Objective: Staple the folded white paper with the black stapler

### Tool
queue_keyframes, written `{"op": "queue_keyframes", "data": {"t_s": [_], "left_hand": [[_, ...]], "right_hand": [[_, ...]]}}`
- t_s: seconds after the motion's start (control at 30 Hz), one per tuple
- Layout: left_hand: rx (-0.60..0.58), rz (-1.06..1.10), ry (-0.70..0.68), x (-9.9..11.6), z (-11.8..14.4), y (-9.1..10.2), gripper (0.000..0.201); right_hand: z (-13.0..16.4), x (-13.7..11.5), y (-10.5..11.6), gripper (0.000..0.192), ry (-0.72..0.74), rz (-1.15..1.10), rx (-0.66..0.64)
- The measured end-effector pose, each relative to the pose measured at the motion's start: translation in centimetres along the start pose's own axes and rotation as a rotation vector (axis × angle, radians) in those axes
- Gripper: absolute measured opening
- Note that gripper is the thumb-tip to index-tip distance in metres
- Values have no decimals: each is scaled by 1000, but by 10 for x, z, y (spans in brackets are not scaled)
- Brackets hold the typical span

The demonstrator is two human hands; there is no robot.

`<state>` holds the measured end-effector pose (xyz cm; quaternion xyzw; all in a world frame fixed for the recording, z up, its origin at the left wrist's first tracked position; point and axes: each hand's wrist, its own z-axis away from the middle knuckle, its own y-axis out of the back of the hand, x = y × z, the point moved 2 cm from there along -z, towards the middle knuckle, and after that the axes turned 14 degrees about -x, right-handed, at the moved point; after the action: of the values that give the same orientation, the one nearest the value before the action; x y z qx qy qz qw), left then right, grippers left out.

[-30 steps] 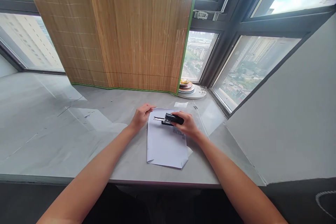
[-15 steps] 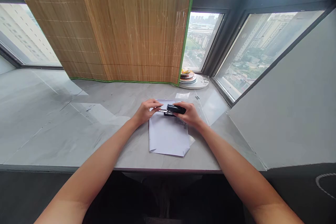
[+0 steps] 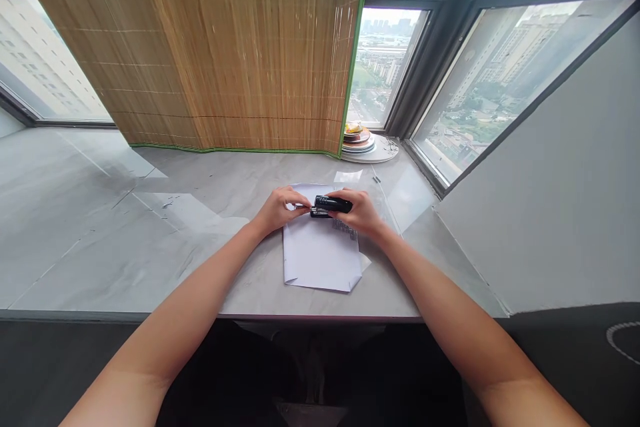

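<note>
Small black stapler (image 3: 332, 204) lies with its long axis left to right, nose toward the left hand (image 3: 280, 209), over the far edge of a stack of white paper sheets (image 3: 320, 250) on the grey stone sill (image 3: 150, 240). Right hand (image 3: 363, 213) curled around the stapler's rear. Left hand fingers pinched together at its metal front end, touching it.
</note>
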<state>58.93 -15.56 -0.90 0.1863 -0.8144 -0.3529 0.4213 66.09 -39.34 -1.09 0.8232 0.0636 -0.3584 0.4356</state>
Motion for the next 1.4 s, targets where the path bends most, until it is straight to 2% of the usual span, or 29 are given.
{"op": "queue_keyframes", "data": {"t_s": [0.27, 0.5, 0.7, 0.97, 1.2, 1.27, 1.33, 1.4], "left_hand": [[15, 17, -10, 9, -1, 2, 26], [-4, -14, -38, 6, -1, 1, 15], [69, 53, 29, 8, 2, 3, 16], [-3, -43, -20, 5, 1, 4, 15], [-50, 64, -88, 5, 6, 15, 19], [-71, 98, -105, 7, 5, 13, 19], [-44, 129, -82, 8, 3, 9, 19], [-3, 161, -45, 9, 1, 5, 32]], "right_hand": [[0, -2, 2, 31, 11, -45, 18], [0, -4, 2, 30, 13, -57, 22], [1, -5, 5, 30, 17, -116, 42], [2, -3, 4, 30, 11, -148, 47], [6, 16, 25, 38, -37, -297, 41], [7, 13, 27, 38, -23, -311, 7], [6, 5, 24, 39, 13, -303, -39], [4, -6, 17, 39, 60, -294, -71]]}}
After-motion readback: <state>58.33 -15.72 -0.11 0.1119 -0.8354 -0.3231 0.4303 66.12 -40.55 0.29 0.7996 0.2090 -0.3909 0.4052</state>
